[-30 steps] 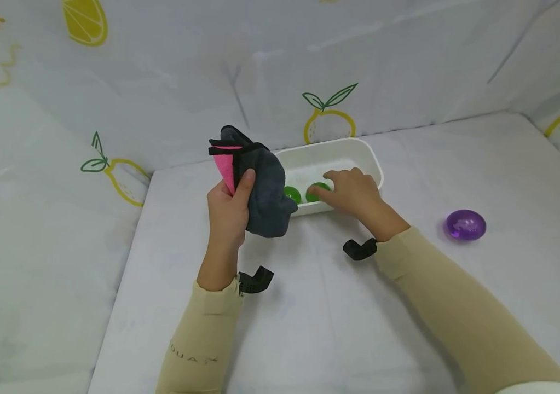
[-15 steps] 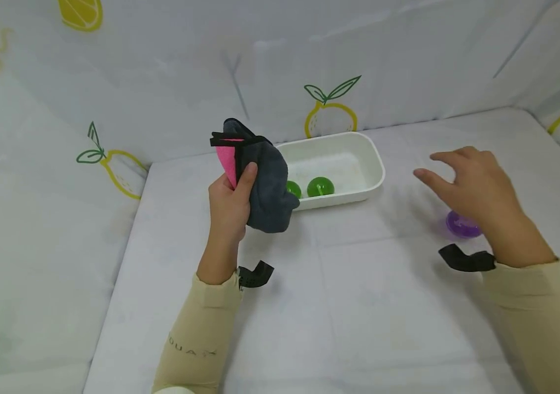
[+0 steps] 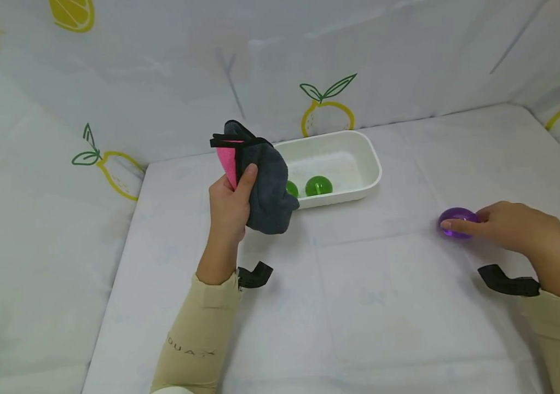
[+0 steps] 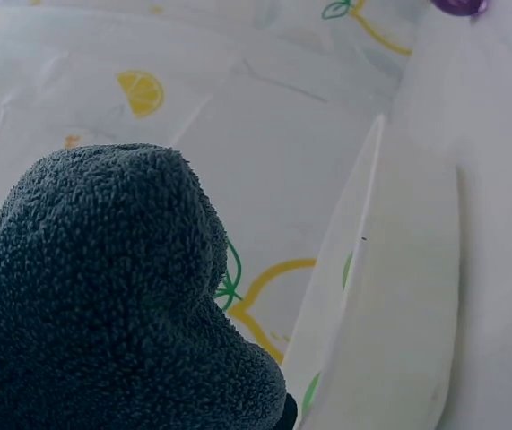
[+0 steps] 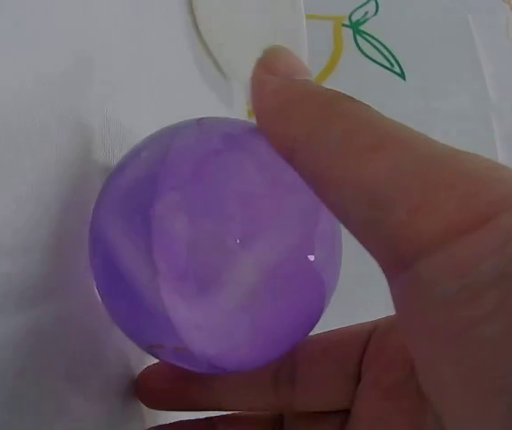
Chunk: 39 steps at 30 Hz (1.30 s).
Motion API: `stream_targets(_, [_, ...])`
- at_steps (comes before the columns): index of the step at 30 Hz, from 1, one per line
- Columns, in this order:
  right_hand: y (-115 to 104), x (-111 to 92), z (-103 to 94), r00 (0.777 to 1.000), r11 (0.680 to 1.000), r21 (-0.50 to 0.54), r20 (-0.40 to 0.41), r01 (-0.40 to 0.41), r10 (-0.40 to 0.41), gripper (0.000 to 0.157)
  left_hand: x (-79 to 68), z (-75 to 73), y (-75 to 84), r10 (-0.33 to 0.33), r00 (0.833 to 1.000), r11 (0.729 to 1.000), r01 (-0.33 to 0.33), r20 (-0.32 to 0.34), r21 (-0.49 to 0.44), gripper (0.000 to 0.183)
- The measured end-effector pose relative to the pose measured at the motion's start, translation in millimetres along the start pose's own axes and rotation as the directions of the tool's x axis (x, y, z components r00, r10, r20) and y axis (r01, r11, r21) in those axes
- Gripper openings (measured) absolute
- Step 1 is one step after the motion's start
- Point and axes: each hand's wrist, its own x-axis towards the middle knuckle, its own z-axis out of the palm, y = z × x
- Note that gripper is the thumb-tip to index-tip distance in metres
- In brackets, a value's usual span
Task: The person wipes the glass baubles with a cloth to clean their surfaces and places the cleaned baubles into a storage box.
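My left hand [image 3: 227, 216] grips a folded dark grey terry cloth [image 3: 271, 189] with pink lining and black edging, thumb pressed on its front. The cloth hangs over the left end of a white tray [image 3: 341, 197]; in the left wrist view its fuzzy grey side [image 4: 103, 287] fills the lower left. At the right, my right hand [image 3: 521, 230] pinches a clear purple ball [image 3: 455, 213]. The right wrist view shows that ball [image 5: 211, 246] between thumb and fingers, low at the white tablecloth. Two green balls, one [image 3: 319, 185] whole and another [image 3: 292, 189] partly hidden by the cloth, lie in the tray.
The tray stands near the back edge of a table covered in white cloth [image 3: 383, 306]. Behind it rises a white sheet [image 3: 161, 82] printed with lemons. Black curved mounts [image 3: 255, 275] stick out from both wrists.
My right hand has gone from above the green balls in the tray to the right, then down onto the purple ball, which it now pinches. The left hand keeps its grip on the cloth.
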Motion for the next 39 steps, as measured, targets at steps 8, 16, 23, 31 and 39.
stream_targets(8, [-34,0,5.7,0.986,0.995,-0.03,-0.135,0.096,-0.099,0.077,-0.5,6.8,-3.2,-0.007,0.999,1.0,0.007,0.036,-0.025,0.034])
stream_targets(16, [-108,3,7.5,0.716,0.895,-0.082,-0.57,0.439,-0.403,0.065,-3.9,10.1,-5.3,-0.033,0.998,0.999,0.033,0.045,-0.011,0.034])
stream_targets(23, [-164,8,11.0,0.321,0.675,-0.209,-0.756,0.708,-0.57,0.08,-8.9,15.2,-9.7,-0.026,0.997,0.999,0.023,0.079,0.04,0.036])
stream_targets(31, [-212,5,16.2,0.264,0.535,-0.1,-0.785,0.839,-0.56,0.075,-16.2,22.2,-10.6,0.026,0.987,0.996,-0.039,0.157,0.085,0.034])
stream_targets(39, [-234,4,26.3,0.383,0.474,0.152,-0.812,0.867,-0.44,0.079,-24.1,26.0,-10.9,-0.008,0.971,0.997,-0.011,0.239,0.079,0.074])
